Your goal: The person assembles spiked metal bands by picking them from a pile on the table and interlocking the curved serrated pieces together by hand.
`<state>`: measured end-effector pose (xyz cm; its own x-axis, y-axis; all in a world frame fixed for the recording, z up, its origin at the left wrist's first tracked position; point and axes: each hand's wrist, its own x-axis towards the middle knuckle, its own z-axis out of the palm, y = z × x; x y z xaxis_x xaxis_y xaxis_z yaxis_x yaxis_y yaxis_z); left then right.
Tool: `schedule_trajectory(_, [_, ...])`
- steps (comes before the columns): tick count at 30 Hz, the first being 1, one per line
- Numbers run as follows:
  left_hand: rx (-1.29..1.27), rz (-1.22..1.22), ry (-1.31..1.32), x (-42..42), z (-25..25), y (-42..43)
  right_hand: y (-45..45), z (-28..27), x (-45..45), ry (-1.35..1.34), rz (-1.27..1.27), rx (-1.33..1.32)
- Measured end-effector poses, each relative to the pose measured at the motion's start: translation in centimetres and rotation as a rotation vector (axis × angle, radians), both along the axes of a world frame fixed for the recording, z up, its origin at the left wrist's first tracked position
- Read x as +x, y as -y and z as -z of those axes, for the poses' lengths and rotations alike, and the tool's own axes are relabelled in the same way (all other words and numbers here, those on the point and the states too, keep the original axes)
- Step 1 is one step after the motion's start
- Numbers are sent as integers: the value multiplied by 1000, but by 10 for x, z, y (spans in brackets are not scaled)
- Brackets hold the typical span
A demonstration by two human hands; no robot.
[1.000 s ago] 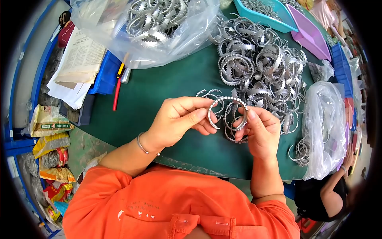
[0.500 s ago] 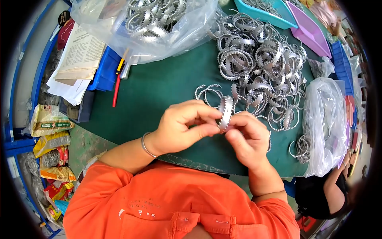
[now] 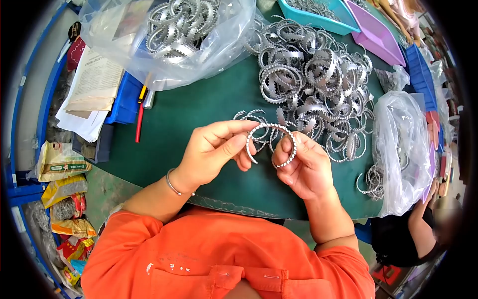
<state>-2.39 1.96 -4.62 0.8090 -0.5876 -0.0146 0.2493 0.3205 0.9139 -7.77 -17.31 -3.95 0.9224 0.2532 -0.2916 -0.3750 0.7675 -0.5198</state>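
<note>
So there's one toothed metal ring (image 3: 269, 125) held over the near part of the green table (image 3: 174, 119), left hand (image 3: 201, 152) fingers and thumb closed on its left side, right hand (image 3: 311, 167) pinching the right. Loads more sit loose in the far pile (image 3: 323, 74), others in the clear bag (image 3: 219, 65) far left, but can't tell which are done or left

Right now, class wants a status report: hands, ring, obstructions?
Left hand and right hand both gripping one open toothed ring. Ring raised above green table. Nothing blocking view of its gap.
</note>
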Motion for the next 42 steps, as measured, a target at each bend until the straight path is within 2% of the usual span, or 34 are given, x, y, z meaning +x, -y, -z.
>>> schedule_trajectory(11, [18,5,-73,-1,-3,-2,0,7,1,9,5,-70])
schedule_trajectory(21, [34,4,-25,0,-3,-2,0,6,1,5,-6,-72])
schedule_trajectory(30, [35,-21,101,0,1,-2,-4,3,-3,168,108,-449])
schedule_trajectory(34, [4,-6,3,1,-2,-2,-3,5,-2,146,124,-445])
schedule_trajectory(42, [0,-1,6,1,0,-3,-4,3,0,101,114,-384])
